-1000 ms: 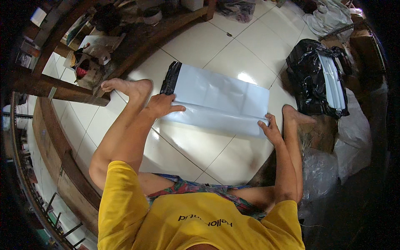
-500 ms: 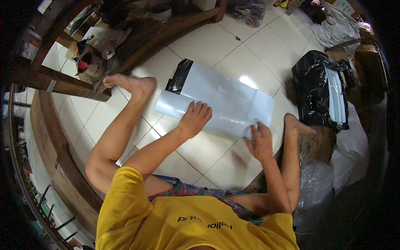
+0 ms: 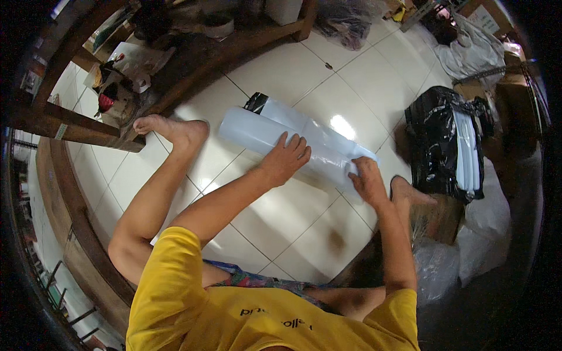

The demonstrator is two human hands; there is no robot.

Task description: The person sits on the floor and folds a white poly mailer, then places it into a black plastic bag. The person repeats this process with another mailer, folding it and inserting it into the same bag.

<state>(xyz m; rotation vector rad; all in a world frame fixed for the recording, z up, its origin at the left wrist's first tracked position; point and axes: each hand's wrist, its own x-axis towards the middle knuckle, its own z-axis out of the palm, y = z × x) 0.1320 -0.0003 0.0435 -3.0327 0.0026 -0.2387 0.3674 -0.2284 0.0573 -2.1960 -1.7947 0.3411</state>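
Note:
A pale blue-white plastic sheet, rolled into a wide loose tube (image 3: 252, 130), lies slantwise on the tiled floor between my legs. At its far left a short piece of its black end (image 3: 256, 103) shows, and a narrow flat strip of the sheet runs along the far side. My left hand (image 3: 285, 161) rests on top of the roll near its middle, fingers spread over the curved surface. At the right end my right hand (image 3: 370, 180) has its thumb and fingers curled around the roll's edge; its fingertips are partly hidden.
To the right stands a black plastic-wrapped bundle (image 3: 436, 143) with pale folded sheets showing. Clear plastic bags (image 3: 436, 269) lie nearer. A wooden bench (image 3: 193, 82) borders the far left, with a bag of small items (image 3: 117, 96) beside it. Crumpled plastic (image 3: 348, 29) lies at the back.
The roll has moved away from me and grown thicker, taking up much of the flat sheet and its black end. Both hands have moved forward with it.

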